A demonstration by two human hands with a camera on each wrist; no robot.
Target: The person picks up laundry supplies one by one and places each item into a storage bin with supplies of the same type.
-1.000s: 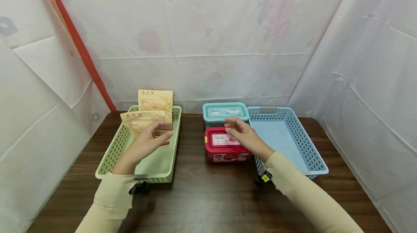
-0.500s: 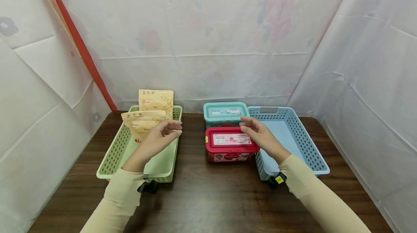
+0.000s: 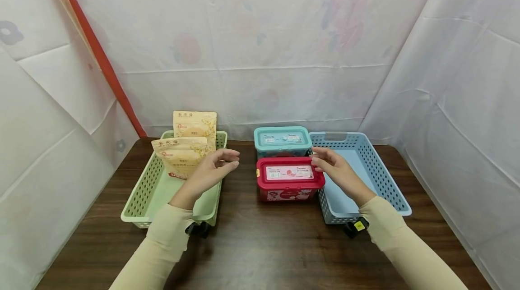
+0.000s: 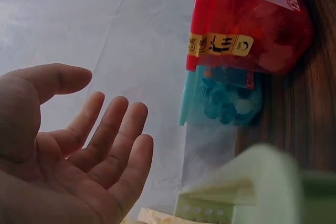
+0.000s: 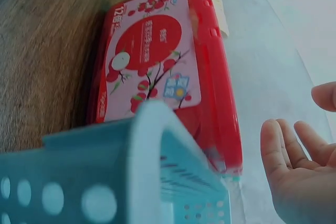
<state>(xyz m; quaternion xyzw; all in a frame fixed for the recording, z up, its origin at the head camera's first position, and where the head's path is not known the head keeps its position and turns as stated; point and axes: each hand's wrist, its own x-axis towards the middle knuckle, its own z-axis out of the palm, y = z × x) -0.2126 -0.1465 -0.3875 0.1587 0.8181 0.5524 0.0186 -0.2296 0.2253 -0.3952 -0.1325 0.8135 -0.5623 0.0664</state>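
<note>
We see left hand [image 3: 210,170] above right rim of green basket [image 3: 162,195], thumb and fingers apart, relaxed; two cream pouches [image 3: 183,154] stand inside basket. Right hand [image 3: 341,172] hangs near right end of red box [image 3: 290,180], thumb and fingers likewise parted. We find red box on dark table [image 3: 260,245], before teal box [image 3: 281,139], just beside blue basket [image 3: 353,159].

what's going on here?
A person's left hand and right hand both hover, holding nothing. The left is near the green basket, where two yellow pouches stand. The right is near the right end of the red box. That box sits in front of the teal box, both between the green basket and the blue basket.
</note>
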